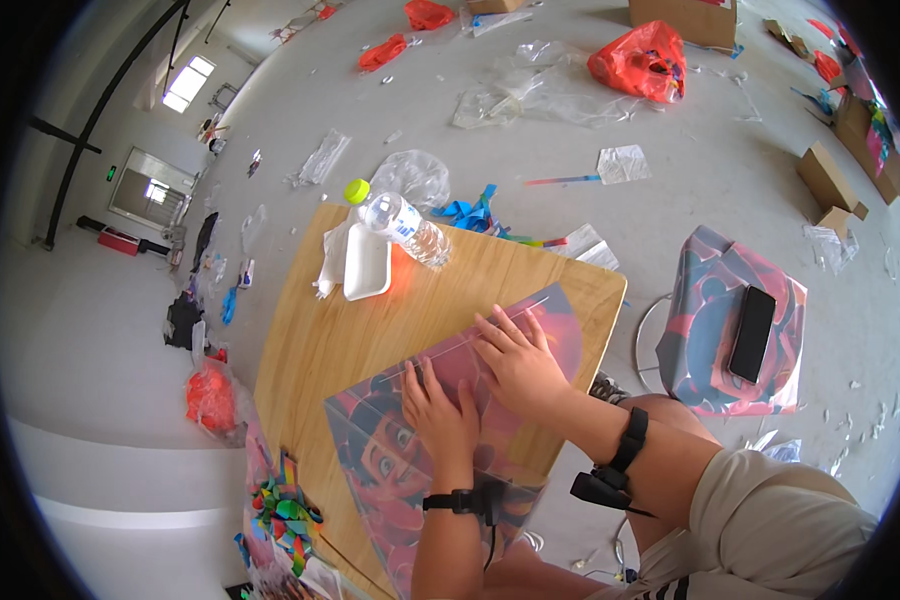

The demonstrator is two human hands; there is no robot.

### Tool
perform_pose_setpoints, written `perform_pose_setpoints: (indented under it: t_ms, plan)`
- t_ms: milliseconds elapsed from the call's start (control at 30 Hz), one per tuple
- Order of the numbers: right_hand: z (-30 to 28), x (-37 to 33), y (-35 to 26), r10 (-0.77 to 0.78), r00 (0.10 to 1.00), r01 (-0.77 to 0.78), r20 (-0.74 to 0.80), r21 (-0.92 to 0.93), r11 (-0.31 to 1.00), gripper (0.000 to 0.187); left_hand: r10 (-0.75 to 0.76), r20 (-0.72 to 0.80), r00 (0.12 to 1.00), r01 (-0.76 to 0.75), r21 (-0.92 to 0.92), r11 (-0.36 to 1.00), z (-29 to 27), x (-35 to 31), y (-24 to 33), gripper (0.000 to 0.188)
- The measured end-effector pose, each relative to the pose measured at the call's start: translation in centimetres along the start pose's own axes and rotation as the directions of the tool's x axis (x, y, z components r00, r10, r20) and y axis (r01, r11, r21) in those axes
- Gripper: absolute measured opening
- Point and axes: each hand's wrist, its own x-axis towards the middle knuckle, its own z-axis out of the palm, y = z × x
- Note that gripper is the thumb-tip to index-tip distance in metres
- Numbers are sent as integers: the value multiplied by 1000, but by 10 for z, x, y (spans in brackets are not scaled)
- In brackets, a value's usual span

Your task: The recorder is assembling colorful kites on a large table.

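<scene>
A printed plastic sheet (360, 428) with a cartoon figure in reds and blues lies across the wooden table (315, 330). My left hand (440, 415) rests on it near its far edge, fingers stretched and apart. Farther right, my right hand (523, 368) also lies flat on the sheet, its fingers spread. A thin pale line runs along the far edge, just beyond my fingertips; whether it is a fold or a thin stick I cannot make out. My forearms cover part of the sheet's near side.
Beyond the sheet stand a white tray (368, 262) and a clear bottle (407, 228) with a yellow-green cap. At right, a black phone (752, 334) lies on stacked printed sheets (692, 300). Colourful ribbons (285, 515) hang by the table's left edge. Red bags (642, 62) and cardboard boxes (830, 180) litter the floor.
</scene>
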Motion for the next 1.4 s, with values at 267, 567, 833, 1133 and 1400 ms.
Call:
perform_pose_setpoints:
  t_ms: [267,567,833,1133,1400]
  plan:
    - [-23,-3,-15,-34,998,45,-58,184,982,45,-73,-163,984,3,-398,918,-37,-1,-15,62]
    - [-60,-34,-52,-162,982,186,-92,432,883,44,-434,-366,823,130,-623,771,-245,-174,-14,59]
    - [-124,-67,-120,-335,939,184,74,715,674,32,-748,-469,470,465,-589,661,-334,-460,-92,35]
    - [-196,-224,-109,-487,760,70,431,691,720,23,-877,-396,272,724,-516,458,-269,-622,-121,25]
    - [-243,-312,-98,-370,800,19,473,596,803,19,-820,-380,428,774,-316,549,-262,-618,-193,30]
